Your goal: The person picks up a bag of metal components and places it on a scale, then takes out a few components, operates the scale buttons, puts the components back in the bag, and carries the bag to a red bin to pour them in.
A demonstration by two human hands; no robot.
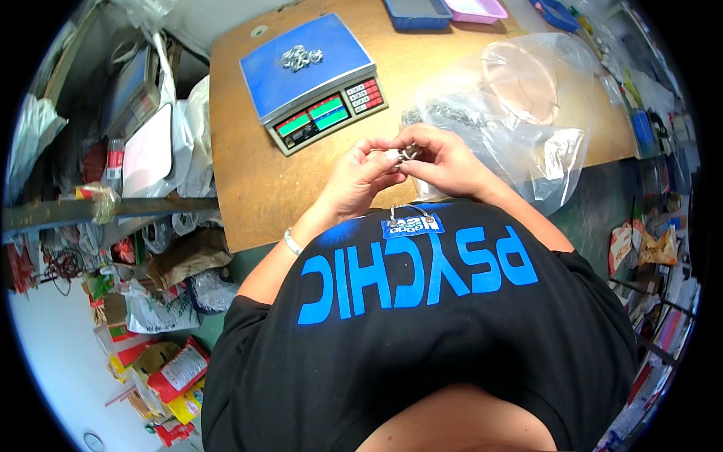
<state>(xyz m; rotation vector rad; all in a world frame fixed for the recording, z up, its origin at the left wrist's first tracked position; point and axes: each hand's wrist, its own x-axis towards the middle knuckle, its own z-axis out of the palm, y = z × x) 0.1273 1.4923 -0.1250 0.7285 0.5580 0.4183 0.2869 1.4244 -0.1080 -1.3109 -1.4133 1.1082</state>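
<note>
My left hand [360, 175] and my right hand [450, 163] meet over the near side of the wooden table [248, 192]. Between their fingertips are small silvery metal pieces [409, 154], too small to tell their exact kind. The fingers of both hands are closed around them and partly hide them. Ahead and to the left stands a digital scale [331, 113] with a blue platform. A small heap of silvery ring-like metal pieces [301, 58] lies on that platform. Just beyond my right hand, a clear plastic bag [553, 162] holds more shiny metal pieces [452, 113].
A pinkish round hoop-like item [520, 81] shows at the bag's far part. Along the back edge sit a blue tray [418, 21] and a pink tray [477, 10]. Cluttered shelving with a second scale [134, 98] and a bottle [114, 162] is at the left.
</note>
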